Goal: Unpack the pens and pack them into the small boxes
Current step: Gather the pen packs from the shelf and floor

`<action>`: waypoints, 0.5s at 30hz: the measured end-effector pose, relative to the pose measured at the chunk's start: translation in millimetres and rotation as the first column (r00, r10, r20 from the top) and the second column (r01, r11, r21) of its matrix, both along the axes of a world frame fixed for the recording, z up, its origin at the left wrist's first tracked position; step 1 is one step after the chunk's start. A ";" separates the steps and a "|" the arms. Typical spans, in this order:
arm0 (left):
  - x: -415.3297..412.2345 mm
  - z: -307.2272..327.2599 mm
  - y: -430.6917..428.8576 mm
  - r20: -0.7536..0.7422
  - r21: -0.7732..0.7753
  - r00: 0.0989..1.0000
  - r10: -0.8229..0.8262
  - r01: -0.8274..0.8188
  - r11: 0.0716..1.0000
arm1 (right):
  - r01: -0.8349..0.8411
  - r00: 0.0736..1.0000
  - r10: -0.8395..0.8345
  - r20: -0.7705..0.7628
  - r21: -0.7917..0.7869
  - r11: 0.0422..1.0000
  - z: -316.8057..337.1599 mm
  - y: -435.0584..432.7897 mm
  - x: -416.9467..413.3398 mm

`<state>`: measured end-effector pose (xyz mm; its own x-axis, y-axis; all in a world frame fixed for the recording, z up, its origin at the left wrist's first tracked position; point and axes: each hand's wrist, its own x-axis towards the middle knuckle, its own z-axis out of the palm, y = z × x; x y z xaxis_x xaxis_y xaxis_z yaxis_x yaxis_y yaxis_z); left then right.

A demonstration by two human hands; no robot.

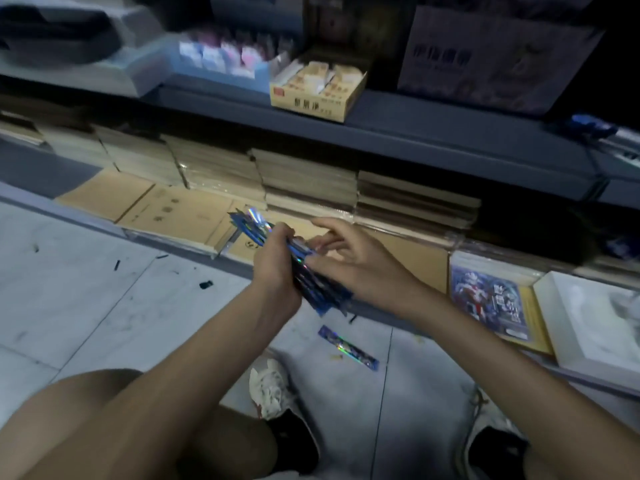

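A person squats on a pale tiled floor (104, 289) in front of low shelving, both bare arms reaching forward. The left hand (273, 268) is wrapped in a full fist around a bundle of pen packets (325, 296), blue sleeves with a holographic shine. The bundle runs slantwise, its upper end fanning out above the fist and its lower end sticking out below the wrist.

The right hand (356, 261) meets the bundle from the right. Its thumb and lower fingers close on the packets just beside the left fist, while the index finger stretches out straight above the bundle. Whether it grips one packet or several cannot be told.

Below the bundle, a loose pen packet (348, 347) lies flat on the floor, well apart from both hands. Below that is a pale shoe (270, 386). To the left of the bundle, small dark scraps (206, 285) are scattered on the tiles.

Behind the bundle, on the lowest shelf, flat brown notebooks (173, 209) lie side by side, and stacks of brown notebooks (308, 181) rise further back. To the right of the bundle sit a box with a blue printed figure (488, 299) and, beyond it, a white box (588, 317). High above the bundle, on the upper shelf, stands an open yellow carton (317, 90) filled with small pale packs, and to its left a blue tray (221, 60) of pink and white items, blurred.
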<state>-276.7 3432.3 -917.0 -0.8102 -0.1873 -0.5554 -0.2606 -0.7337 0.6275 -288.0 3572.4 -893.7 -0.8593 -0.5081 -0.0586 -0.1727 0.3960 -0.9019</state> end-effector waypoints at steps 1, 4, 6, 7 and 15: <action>-0.5 -8.2 -7.5 0.021 -0.052 0.998 0.051 -0.050 0.997 | 0.058 0.998 -0.056 0.031 -0.072 0.996 -9.0 7.4 -0.2; 0.6 -24.9 -31.3 0.047 -0.157 0.988 0.148 -0.139 0.978 | 0.301 0.947 -0.275 0.167 -0.161 0.940 -64.1 32.4 0.2; 2.4 -33.2 -45.7 0.059 -0.190 0.988 0.145 -0.131 0.973 | 0.420 0.895 -0.413 0.167 -0.013 0.907 -120.7 49.2 4.0; 5.5 -36.4 -51.4 0.068 -0.216 0.988 0.142 -0.124 0.968 | 0.429 0.882 -0.443 0.162 0.113 0.896 -152.7 57.5 7.7; 28.7 -50.5 -34.0 0.182 -0.248 0.961 -0.207 0.249 0.936 | 0.084 0.990 -0.141 0.000 0.804 0.589 -319.1 72.0 29.0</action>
